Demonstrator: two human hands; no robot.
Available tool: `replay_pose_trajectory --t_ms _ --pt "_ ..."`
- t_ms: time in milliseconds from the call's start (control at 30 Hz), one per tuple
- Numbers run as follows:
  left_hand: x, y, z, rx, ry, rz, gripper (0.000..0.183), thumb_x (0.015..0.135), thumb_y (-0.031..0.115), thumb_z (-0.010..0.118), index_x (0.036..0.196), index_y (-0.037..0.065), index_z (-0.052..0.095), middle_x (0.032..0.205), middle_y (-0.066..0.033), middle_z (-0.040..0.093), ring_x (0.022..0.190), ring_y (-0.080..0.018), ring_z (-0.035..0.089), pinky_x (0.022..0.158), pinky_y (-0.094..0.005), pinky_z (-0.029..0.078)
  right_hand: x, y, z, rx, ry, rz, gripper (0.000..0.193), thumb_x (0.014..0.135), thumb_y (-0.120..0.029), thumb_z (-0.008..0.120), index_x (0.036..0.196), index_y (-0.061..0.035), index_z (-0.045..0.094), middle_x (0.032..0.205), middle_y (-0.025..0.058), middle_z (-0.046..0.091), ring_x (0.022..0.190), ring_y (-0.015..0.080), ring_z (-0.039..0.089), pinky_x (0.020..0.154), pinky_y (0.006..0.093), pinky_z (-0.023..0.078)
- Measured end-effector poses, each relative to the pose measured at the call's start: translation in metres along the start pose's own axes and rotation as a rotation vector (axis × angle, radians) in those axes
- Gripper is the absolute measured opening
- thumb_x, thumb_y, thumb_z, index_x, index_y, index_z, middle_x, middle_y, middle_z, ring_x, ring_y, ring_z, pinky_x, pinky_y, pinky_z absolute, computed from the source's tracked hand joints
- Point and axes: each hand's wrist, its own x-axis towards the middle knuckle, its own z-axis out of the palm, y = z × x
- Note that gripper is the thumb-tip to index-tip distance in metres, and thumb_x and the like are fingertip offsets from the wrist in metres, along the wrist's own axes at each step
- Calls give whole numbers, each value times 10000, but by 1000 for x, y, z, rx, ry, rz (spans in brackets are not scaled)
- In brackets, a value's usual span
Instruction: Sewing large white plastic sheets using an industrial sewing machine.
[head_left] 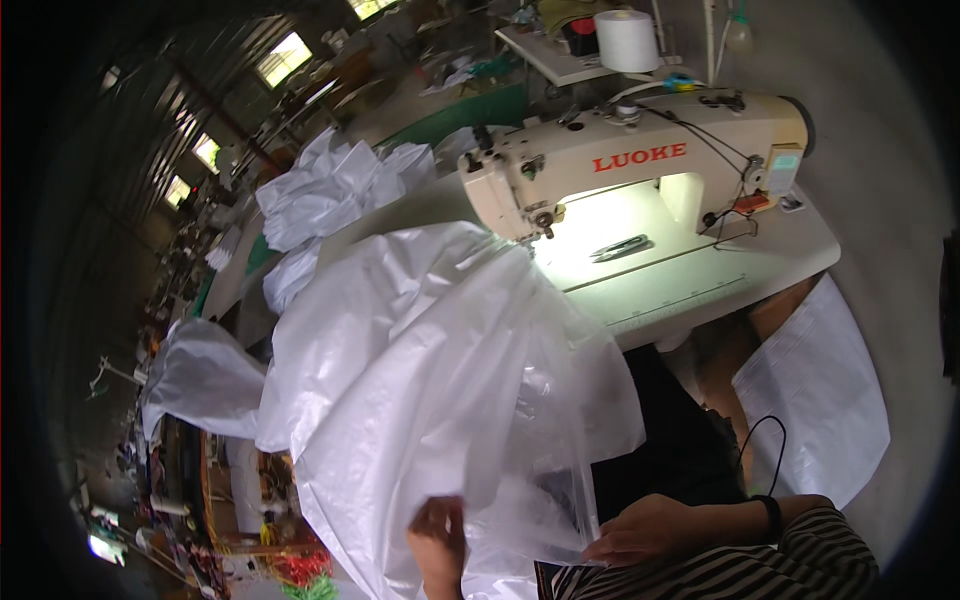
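Observation:
A large, shiny white plastic sheet (400, 390) lies in loose folds over my lap and the table's left side. Its upper end runs up to the needle area of a cream sewing machine (640, 140). My left hand (437, 535) is over the lower part of the sheet with its fingers curled closed. It is slightly smeared, and what it grips, if anything, is hidden. To the right, my right hand (640, 530) holds the sheet's lower right edge, its fingers closed on the thin layer.
Thread snips (621, 248) rest on the lit machine bed (680, 280). A white thread cone (627, 41) stands behind the machine. Crumpled white sheeting (340, 190) is heaped at the far left. Another white sheet (820, 395) hangs at the right, near a thin black cable (783, 440).

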Motion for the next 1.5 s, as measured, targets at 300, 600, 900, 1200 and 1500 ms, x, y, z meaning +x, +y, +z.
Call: replay_pose_trajectory --t_ms 300,600,900,1200,1500 --pt "-9 96 26 -1386 -397 -437 129 956 -69 554 1065 -5 576 940 -41 655 827 -102 630 646 -247 533 4 2 33 -206 -237 -200 309 920 -200 568 1191 -51 568 957 83 591 819 237 675 749 329 572" --pt "-8 92 26 -874 -427 -460 118 892 22 676 999 -27 663 862 -77 717 776 -92 662 669 -263 544 10 -5 20 -163 -227 -279 329 907 -206 611 1193 -47 571 977 87 611 831 237 672 775 363 572" --pt "8 130 29 -165 -46 336 107 798 -3 632 875 58 589 804 -129 614 718 -320 633 589 -421 503 -43 76 172 856 -696 426 361 1002 -283 530 1231 -9 584 1156 121 662 1037 187 619 877 350 485" --pt "-18 110 43 -324 -233 120 86 905 17 577 988 38 573 835 -151 607 717 -359 609 621 -447 504 -79 101 -18 -392 274 682 547 821 -303 768 1238 1 587 1305 209 556 1255 368 508 1044 425 419" --pt "-4 119 36 -277 -129 257 167 845 -13 625 1009 10 602 836 -149 623 709 -338 625 590 -423 514 -60 77 29 143 6 657 287 890 -302 707 990 -33 697 934 170 668 845 343 675 801 405 542"
